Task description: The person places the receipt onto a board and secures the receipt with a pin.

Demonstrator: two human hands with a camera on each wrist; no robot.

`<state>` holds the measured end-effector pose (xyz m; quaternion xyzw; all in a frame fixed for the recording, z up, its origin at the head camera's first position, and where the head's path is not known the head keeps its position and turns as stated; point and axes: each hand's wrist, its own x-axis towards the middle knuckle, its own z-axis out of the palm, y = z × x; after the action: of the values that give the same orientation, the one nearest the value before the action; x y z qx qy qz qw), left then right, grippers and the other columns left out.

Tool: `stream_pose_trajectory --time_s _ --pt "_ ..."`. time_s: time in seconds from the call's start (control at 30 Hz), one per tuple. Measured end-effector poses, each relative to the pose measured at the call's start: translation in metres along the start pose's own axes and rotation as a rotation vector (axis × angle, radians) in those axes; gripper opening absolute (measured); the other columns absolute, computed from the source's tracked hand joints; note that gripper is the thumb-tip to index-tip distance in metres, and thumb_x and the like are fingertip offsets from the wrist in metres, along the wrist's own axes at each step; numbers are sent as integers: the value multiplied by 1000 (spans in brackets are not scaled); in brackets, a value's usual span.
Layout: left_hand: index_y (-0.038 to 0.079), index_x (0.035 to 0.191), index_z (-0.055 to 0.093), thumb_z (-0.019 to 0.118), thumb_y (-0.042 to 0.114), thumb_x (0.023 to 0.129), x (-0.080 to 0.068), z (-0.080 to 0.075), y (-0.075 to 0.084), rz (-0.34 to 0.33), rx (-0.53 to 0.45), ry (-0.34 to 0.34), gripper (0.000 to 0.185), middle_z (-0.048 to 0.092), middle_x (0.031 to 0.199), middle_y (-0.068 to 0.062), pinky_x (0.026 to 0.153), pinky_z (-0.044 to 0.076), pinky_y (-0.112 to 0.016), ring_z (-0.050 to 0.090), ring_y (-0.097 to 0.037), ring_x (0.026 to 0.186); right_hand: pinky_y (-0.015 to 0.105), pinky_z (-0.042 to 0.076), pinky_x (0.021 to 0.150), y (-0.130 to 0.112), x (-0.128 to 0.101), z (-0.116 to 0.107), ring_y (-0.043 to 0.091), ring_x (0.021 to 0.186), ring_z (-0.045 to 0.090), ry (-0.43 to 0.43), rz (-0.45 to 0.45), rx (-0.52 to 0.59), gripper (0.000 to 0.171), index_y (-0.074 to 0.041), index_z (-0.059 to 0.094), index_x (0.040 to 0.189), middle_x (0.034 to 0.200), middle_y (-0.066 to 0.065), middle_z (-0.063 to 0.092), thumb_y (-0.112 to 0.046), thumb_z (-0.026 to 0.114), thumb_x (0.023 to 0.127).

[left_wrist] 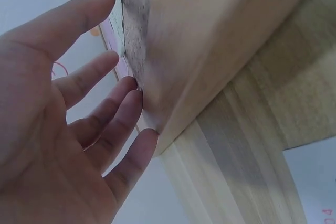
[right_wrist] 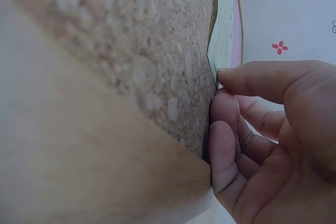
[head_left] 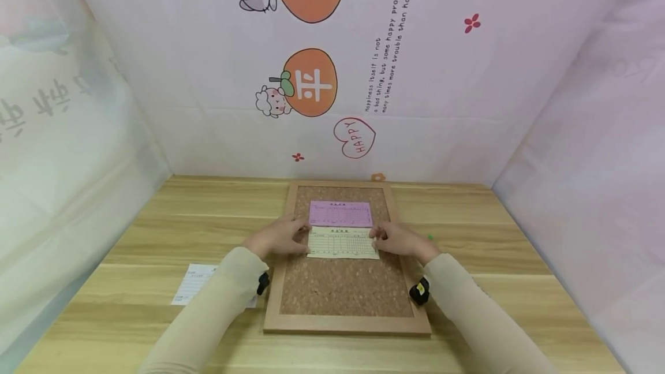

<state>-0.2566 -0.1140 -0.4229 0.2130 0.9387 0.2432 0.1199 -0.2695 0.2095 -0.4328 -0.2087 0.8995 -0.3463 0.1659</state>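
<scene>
hands: left [head_left: 275, 237] flat, right [head_left: 400, 239] curled on yellow slip [head_left: 343, 242] | pink slip [head_left: 340, 213] just above | white sheet [head_left: 194, 283] left of corkboard [head_left: 343, 287]

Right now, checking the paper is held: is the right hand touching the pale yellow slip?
Touching. In the right wrist view the right hand has a fingertip pressed on the pale yellow slip's corner.

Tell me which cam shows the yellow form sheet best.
Head view: the whole yellow form sheet lies flat on the cork board below the pink sheet, with the left hand and right hand at its ends. Both wrist views catch only an edge-on sliver by the fingertips.
</scene>
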Motion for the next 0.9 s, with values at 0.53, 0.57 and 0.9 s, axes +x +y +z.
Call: stream_pose_trajectory --time_s 0.53,0.57,0.9 --pt "15 140 58 75 35 91 -4 4 1 -30 76 -11 55 30 158 -21 110 32 -57 31 -42 142 33 47 66 -2 -4 0 20 79 54 11 23 -7 19 1 60 116 95 9 61 -6 60 98" --pt "15 140 58 75 35 91 -4 4 1 -29 77 -9 55 30 158 -21 110 33 -57 31 -42 142 33 47 67 -2 -3 0 20 80 54 15 23 -9 19 1 60 116 95 9 61 -6 60 98" --pt "15 139 59 77 37 90 -3 4 4 -28 93 -8 57 41 150 -18 107 38 -54 42 -37 134 30 46 62 3 -5 1 18 75 54 67 18 4 16 -1 62 112 90 7 61 -7 62 98"
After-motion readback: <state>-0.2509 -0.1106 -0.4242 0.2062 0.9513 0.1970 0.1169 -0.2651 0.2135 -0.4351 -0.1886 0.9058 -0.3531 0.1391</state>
